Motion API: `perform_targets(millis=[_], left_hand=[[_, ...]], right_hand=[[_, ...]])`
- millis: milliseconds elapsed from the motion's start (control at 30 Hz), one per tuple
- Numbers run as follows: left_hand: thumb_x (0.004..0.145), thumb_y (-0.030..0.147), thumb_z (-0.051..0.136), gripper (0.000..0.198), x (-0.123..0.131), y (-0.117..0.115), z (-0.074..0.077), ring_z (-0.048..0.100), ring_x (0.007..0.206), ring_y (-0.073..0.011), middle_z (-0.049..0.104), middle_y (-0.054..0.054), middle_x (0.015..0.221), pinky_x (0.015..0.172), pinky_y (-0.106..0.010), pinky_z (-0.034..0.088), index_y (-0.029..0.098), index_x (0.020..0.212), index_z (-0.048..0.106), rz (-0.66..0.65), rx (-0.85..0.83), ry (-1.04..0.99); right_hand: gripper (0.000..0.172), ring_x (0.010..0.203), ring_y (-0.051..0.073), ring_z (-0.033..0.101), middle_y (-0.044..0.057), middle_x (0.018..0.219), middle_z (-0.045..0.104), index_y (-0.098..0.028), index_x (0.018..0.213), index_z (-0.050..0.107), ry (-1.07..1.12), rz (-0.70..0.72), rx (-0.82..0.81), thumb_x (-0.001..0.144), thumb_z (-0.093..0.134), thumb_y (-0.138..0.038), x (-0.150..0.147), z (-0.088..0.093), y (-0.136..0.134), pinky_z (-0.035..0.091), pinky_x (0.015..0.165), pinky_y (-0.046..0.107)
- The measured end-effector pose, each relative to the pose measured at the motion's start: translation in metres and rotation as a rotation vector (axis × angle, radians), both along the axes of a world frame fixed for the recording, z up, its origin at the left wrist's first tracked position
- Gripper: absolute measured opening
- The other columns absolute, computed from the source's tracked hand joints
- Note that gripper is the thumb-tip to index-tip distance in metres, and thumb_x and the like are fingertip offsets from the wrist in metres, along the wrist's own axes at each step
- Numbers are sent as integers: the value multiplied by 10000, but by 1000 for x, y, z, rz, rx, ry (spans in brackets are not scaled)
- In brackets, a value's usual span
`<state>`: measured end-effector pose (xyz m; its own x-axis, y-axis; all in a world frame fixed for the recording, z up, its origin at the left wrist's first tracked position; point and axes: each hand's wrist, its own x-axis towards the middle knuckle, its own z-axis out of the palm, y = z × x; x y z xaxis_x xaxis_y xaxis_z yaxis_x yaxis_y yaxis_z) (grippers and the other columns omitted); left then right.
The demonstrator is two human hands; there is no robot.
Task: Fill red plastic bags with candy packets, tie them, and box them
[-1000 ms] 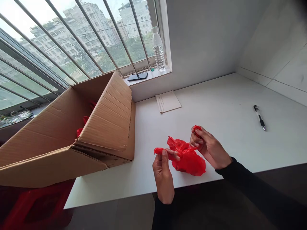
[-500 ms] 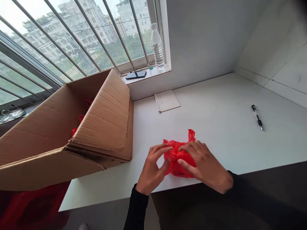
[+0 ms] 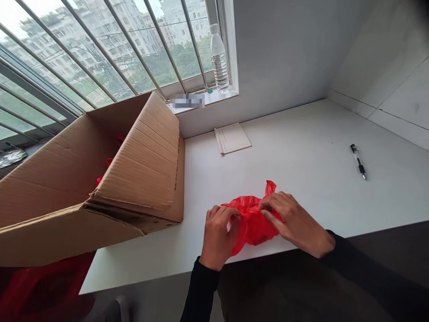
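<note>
A crumpled red plastic bag (image 3: 254,221) lies at the near edge of the white table (image 3: 301,152). My left hand (image 3: 217,237) grips the bag's left side with curled fingers. My right hand (image 3: 293,221) pinches the bag's top right, where a red tip sticks up. Both hands are closed on the plastic. Both arms wear black sleeves.
A large open cardboard box (image 3: 100,174) stands at the left with red bags inside. A folded paper (image 3: 232,138) lies near the wall, a pen (image 3: 358,161) at the right. A water bottle (image 3: 219,60) and a phone (image 3: 187,100) sit on the window sill. Something red (image 3: 43,288) sits below the box.
A second ago the hands held the bag's ends apart above the table. They then came together flat over it, and now the fingers have curled and grip the bag.
</note>
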<state>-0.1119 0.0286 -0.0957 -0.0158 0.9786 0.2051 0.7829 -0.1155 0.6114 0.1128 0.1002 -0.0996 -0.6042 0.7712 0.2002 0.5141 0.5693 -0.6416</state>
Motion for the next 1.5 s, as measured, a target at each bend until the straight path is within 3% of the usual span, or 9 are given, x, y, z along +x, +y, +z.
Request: perform_targets(millis=[167, 300, 533, 733, 867, 1133, 1233, 1367, 1500], left_hand=[[1027, 284, 508, 153, -7, -14, 2, 604, 968, -244, 695, -63, 1032, 823, -384, 485, 259, 1046, 657, 149, 16, -107], [985, 302, 596, 358, 8, -13, 11, 515, 1283, -275, 587, -80, 1385, 1037, -438, 432, 322, 1342, 610, 34, -2, -113], [944, 305, 652, 95, 15, -1, 12, 599, 954, -267, 725, -35, 909, 905, -444, 419, 268, 880, 711, 104, -21, -185], [1050, 417, 450, 212, 13, -12, 15, 631, 958, -216, 681, -62, 1081, 823, -365, 522, 249, 1054, 579, 316, -43, -459], [1005, 368, 561, 323, 26, -10, 23, 606, 1098, -212, 640, -51, 1168, 961, -382, 505, 287, 1314, 514, 237, -95, -470], [963, 248, 601, 528, 27, -22, 48, 454, 1306, -242, 563, -27, 1382, 1108, -432, 404, 393, 1462, 505, -125, -194, -223], [834, 90, 638, 561, 30, -24, 49, 493, 1188, -272, 646, -53, 1188, 1069, -457, 407, 303, 1353, 619, -202, -190, -93], [920, 152, 583, 151, 28, -20, 44, 562, 954, -245, 659, -51, 940, 875, -384, 460, 226, 969, 705, -3, -167, -246], [1001, 400, 573, 211, 18, -17, 40, 591, 864, -185, 684, -33, 1023, 744, -288, 456, 233, 1086, 672, 326, -63, -704]], right_hand=[[105, 1021, 273, 594, 68, 1092, 667, -278, 1003, 567, 21, -150, -84, 1003, 463, -286, 26, 3, 9, 500, 885, 470], [225, 1157, 293, 581, 80, 1238, 654, -279, 1184, 562, 41, -99, -92, 993, 522, -391, 17, 6, 7, 482, 980, 502], [164, 1012, 262, 619, 52, 1046, 708, -268, 1064, 638, -1, -20, -115, 1019, 506, -354, 6, 2, 10, 484, 939, 493], [172, 1007, 260, 618, 69, 1245, 625, -289, 1125, 556, 67, -236, -291, 988, 476, -358, 33, 7, 5, 525, 667, 382], [495, 1155, 274, 566, 92, 1255, 597, -261, 1387, 449, 61, -110, -322, 941, 593, -421, 20, 20, 1, 530, 938, 453], [382, 1184, 260, 537, 71, 1219, 626, -274, 1288, 619, -18, 126, -329, 1006, 526, -514, 25, 34, -3, 472, 1018, 457], [431, 1266, 289, 510, 71, 1283, 615, -303, 1306, 619, -73, 193, -321, 974, 567, -572, 35, 32, -9, 434, 1078, 490], [271, 1196, 286, 548, 54, 1175, 650, -305, 1167, 663, -102, 221, -277, 1019, 509, -471, 39, 32, -12, 433, 1048, 493], [251, 961, 222, 587, 25, 1069, 628, -290, 1037, 590, 6, 7, -368, 1050, 423, -478, 47, 38, -10, 484, 812, 393]])
